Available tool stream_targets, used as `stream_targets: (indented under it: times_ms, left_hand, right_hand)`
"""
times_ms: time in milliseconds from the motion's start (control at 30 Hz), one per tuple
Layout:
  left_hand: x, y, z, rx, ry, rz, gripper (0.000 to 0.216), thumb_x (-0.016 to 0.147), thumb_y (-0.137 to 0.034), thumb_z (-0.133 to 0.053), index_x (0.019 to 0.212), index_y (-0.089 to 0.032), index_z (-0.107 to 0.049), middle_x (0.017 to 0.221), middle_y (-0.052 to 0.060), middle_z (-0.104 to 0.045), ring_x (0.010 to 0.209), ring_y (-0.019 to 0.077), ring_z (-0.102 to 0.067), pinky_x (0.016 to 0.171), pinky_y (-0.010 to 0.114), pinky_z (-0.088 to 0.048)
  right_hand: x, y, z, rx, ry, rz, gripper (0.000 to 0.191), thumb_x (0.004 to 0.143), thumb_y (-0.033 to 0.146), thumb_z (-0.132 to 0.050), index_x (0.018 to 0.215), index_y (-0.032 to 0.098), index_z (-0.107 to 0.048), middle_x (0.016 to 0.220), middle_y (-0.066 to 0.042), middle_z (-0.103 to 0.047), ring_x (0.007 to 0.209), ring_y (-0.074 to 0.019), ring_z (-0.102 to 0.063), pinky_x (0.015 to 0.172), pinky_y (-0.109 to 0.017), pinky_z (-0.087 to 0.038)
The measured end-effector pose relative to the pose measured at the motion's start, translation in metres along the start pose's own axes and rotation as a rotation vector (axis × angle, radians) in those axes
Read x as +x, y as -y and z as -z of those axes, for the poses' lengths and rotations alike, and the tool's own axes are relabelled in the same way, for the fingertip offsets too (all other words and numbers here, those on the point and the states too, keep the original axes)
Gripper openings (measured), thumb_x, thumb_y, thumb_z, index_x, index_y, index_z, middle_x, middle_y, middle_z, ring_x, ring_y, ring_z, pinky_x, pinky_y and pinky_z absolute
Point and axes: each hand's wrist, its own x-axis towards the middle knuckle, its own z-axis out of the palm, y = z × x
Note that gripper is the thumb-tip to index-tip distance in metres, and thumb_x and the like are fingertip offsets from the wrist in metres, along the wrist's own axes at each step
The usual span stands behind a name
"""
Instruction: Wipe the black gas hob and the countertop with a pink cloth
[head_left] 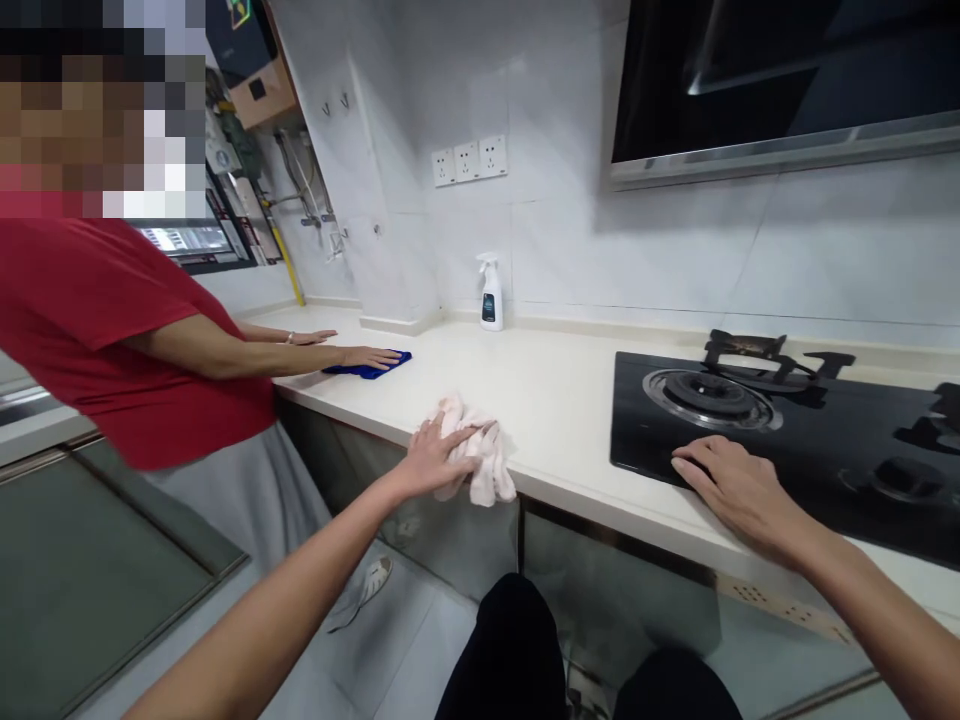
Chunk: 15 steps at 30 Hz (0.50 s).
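Observation:
A crumpled pale pink cloth [489, 478] lies bunched at the counter's front edge, with part of it hanging over. My left hand [435, 460] presses on the cloth from above and grips it, thumb and index finger apart over its folds. On the right, my right hand [739, 490] rests at the front edge of the black gas stove [634, 430]. Its fingers are loosely bent, with nothing held. A white spray bottle [490, 295] with a dark label stands upright against the back wall, out of reach of both hands.
At the left a person in a red top [202, 370] leans over the white counter [559, 390], one hand flat on a blue cloth [365, 370]. Black pan supports [780, 360] sit on the stove. A dark range hood [787, 80] hangs above. Cabinets [600, 570] run below.

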Motion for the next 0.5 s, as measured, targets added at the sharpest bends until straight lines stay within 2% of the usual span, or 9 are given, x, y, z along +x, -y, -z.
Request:
stream_targets:
  times_ms: [100,167,333,500]
  left_hand:
    - [-0.006,-0.028,-0.002,-0.008,-0.024,0.069,0.076,0.085,-0.078,-0.059,0.150,-0.039,-0.058,0.173,0.011,-0.029,0.157,0.0519,-0.020,0.121,0.071,-0.023]
    - [-0.007,-0.044,-0.007,0.001,-0.058,0.103,0.079,0.083,-0.079,-0.062,0.151,-0.038,-0.057,0.173,0.013,-0.027,0.156,0.0552,-0.019,0.119,0.075,-0.022]
    - [-0.002,-0.064,-0.024,0.030,-0.142,0.173,0.086,0.080,-0.075,-0.071,0.154,-0.036,-0.051,0.174,0.018,-0.020,0.155,0.0600,-0.015,0.115,0.082,-0.021]
    - [0.001,-0.056,-0.020,0.035,-0.089,0.189,0.076,0.081,-0.069,-0.074,0.151,-0.044,-0.055,0.175,0.012,-0.019,0.156,0.0572,-0.017,0.116,0.081,-0.022]
  right_hand:
    - [0.029,0.013,-0.006,0.007,-0.018,0.263,0.053,0.099,0.059,-0.035,0.116,0.029,-0.075,0.139,-0.011,-0.065,0.132,-0.0338,-0.056,0.109,-0.056,-0.043]
    - [0.048,0.021,-0.014,0.011,-0.008,0.386,0.051,0.100,0.058,-0.038,0.122,0.029,-0.073,0.145,-0.010,-0.063,0.136,-0.0330,-0.054,0.112,-0.056,-0.041]
    - [0.073,0.023,-0.045,0.098,0.076,0.433,0.051,0.103,0.058,-0.034,0.131,0.034,-0.069,0.148,-0.006,-0.062,0.142,-0.0313,-0.052,0.114,-0.057,-0.043]
    - [0.069,0.003,-0.070,0.161,0.018,0.493,0.053,0.102,0.061,-0.034,0.137,0.039,-0.067,0.150,-0.003,-0.061,0.146,-0.0323,-0.049,0.117,-0.061,-0.042]
